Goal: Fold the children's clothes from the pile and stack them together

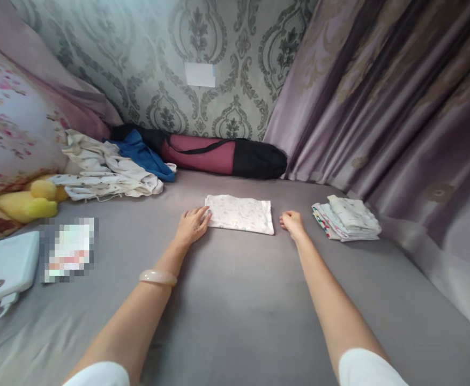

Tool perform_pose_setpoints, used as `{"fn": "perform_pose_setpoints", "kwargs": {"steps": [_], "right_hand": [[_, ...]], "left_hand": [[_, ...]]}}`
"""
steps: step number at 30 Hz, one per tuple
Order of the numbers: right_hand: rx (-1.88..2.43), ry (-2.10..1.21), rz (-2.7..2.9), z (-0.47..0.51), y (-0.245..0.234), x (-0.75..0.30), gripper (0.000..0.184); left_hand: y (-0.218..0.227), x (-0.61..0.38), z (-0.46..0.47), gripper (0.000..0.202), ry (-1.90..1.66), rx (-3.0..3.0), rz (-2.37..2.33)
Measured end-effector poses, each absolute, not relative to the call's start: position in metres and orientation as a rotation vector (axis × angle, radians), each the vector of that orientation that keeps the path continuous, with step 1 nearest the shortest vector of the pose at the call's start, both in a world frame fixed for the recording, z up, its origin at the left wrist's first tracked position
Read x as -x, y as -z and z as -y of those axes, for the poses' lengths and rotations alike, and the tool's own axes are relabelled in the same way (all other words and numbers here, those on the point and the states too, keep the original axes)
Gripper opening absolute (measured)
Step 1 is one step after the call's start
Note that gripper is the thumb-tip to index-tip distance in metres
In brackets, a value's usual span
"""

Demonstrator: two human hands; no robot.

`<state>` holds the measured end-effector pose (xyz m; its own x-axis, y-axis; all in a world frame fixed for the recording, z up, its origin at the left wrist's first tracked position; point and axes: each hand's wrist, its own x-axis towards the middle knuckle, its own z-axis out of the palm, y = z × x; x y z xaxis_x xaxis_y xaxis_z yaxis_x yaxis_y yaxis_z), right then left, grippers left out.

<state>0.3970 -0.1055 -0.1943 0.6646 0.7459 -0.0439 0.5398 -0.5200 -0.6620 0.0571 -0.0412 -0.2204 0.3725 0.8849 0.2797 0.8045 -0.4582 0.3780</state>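
A pale, faintly patterned piece of fabric [239, 214], folded into a flat rectangle, lies on the grey sheet between my hands. My left hand [194, 222] rests at its left edge, fingers apart and fingertips touching the fabric; a pale bangle [158, 277] circles that wrist. Just off the right edge, my right hand [292, 222] is closed with its fingers curled in, apart from the fabric, and nothing shows in it. Farther right sits a small stack of folded fabric pieces [349, 219], printed in light patterns.
Crumpled white clothing [110, 171] and a blue garment [146, 155] lie at the back left. Behind is a long maroon-black bag [206, 153] against the wall. A yellow plush toy [29, 201] and a white device with a cable [12, 265] are at left; curtains [363, 96] hang right.
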Motion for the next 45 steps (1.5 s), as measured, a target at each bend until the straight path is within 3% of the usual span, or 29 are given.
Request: {"fn": "perform_pose_setpoints", "kwargs": {"steps": [4, 14, 18, 25, 33, 45], "right_hand": [[2.35, -0.463, 1.004, 0.104, 0.199, -0.386, 0.029], [2.445, -0.488, 1.099, 0.079, 0.199, -0.366, 0.039], [2.398, -0.541, 1.071, 0.07, 0.202, -0.368, 0.033], [2.15, -0.647, 0.89, 0.072, 0.198, -0.359, 0.015], [1.786, -0.958, 0.581, 0.077, 0.184, -0.352, 0.005], [1.357, -1.193, 0.413, 0.078, 0.173, -0.351, 0.02]], "left_hand": [[0.22, -0.058, 0.042, 0.044, -0.672, -2.468, -1.512], [0.218, -0.059, 0.043, 0.042, -0.672, -2.442, -1.526], [0.211, -0.072, 0.044, 0.04, -0.667, -2.45, -1.6], [0.2, -0.128, 0.035, 0.043, -0.587, -2.568, -1.381], [0.216, -0.171, 0.008, 0.046, -0.442, -2.65, -1.281], [0.222, -0.179, 0.009, 0.056, -0.219, -2.627, -1.375]]}}
